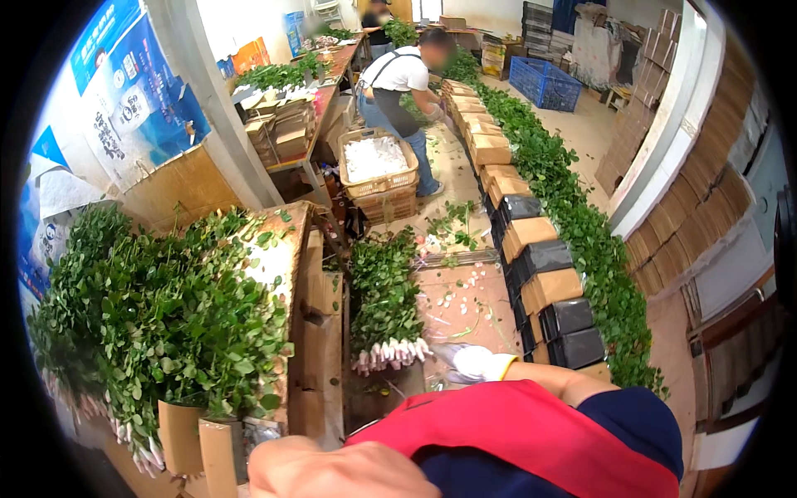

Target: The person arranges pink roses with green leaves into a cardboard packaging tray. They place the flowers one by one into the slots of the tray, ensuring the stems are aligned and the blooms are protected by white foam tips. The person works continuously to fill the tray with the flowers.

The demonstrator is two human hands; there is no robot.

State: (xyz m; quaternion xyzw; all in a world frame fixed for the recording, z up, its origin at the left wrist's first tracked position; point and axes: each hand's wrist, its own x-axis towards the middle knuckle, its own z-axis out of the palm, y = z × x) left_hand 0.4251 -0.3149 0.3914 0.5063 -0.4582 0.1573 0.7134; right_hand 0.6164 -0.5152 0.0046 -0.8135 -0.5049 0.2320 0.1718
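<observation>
A bundle of flowers (386, 303) is laid flat on the floor. Green leafy stems are pointed away; pale wrapped buds are turned toward the person.

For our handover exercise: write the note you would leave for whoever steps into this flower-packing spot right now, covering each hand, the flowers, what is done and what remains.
Right hand: white glove, reaching toward the bud ends of the flower bundle lying on the bench; whether it touches them is unclear.
Left hand: bare, at the bottom edge, holding nothing visible.
Done: a long row of wrapped bundles lies on the right.
Left: a big heap of leafy stems on the left, unwrapped.
</observation>
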